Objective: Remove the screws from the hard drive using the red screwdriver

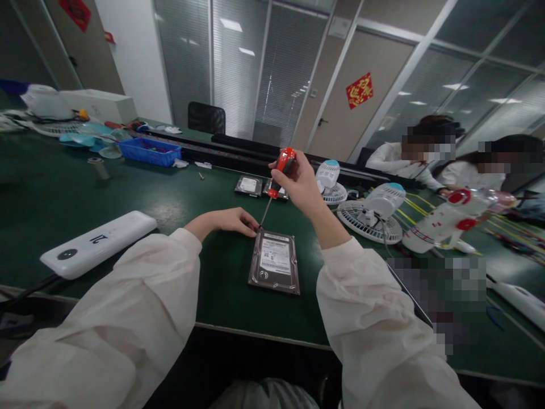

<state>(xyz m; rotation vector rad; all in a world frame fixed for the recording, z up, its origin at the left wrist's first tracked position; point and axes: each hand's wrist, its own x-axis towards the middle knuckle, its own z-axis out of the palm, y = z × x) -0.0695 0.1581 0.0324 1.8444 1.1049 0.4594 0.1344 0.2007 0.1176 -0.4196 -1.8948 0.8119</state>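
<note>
A hard drive [275,264] lies label side up on the green table in front of me. My right hand [300,180] is wrapped round the red and black handle of a screwdriver [286,162], held at a slant. Its thin shaft points down to the drive's far left corner, where the tip appears to meet the edge. At that same corner my left hand [236,221] has its thumb and fingers pinched together beside the tip. What they hold, if anything, is too small to make out.
Behind lie another hard drive [248,186] and one partly hidden by my right hand. White fans [370,218] and a white and red bottle [443,227] stand right. A white power bank-like device [100,244] and blue basket [150,152] are left. Two people sit far right.
</note>
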